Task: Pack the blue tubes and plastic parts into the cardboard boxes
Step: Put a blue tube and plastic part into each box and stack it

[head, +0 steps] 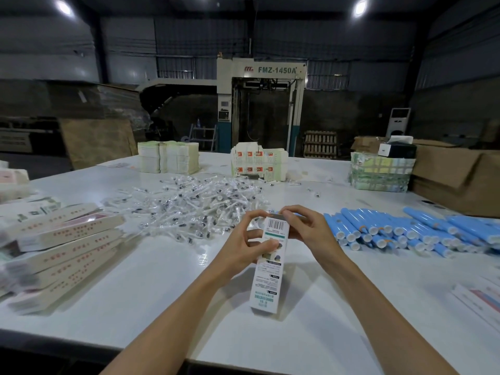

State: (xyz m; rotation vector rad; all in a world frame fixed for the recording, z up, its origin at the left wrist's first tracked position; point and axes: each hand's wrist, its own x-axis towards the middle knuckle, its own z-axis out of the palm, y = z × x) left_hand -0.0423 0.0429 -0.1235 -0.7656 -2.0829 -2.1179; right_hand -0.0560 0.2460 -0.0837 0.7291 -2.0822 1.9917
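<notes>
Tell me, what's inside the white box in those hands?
Its contents cannot be seen. The white box is printed card, and the left hand and right hand grip its top end, fingers covering the opening.

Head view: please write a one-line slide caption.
Left hand and right hand hold a printed carton; plastic parts behind, blue tubes at right.

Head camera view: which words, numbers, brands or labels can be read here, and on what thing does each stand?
"FMZ-1450A": on the header of the grey machine at the back.
Red logo beside it: not legible.
White carton being held: barcode and teal print, too small and blurred.
Closed cartons on the left: red characters, blurred.
Flat stacks at the far edge: too small.
</notes>
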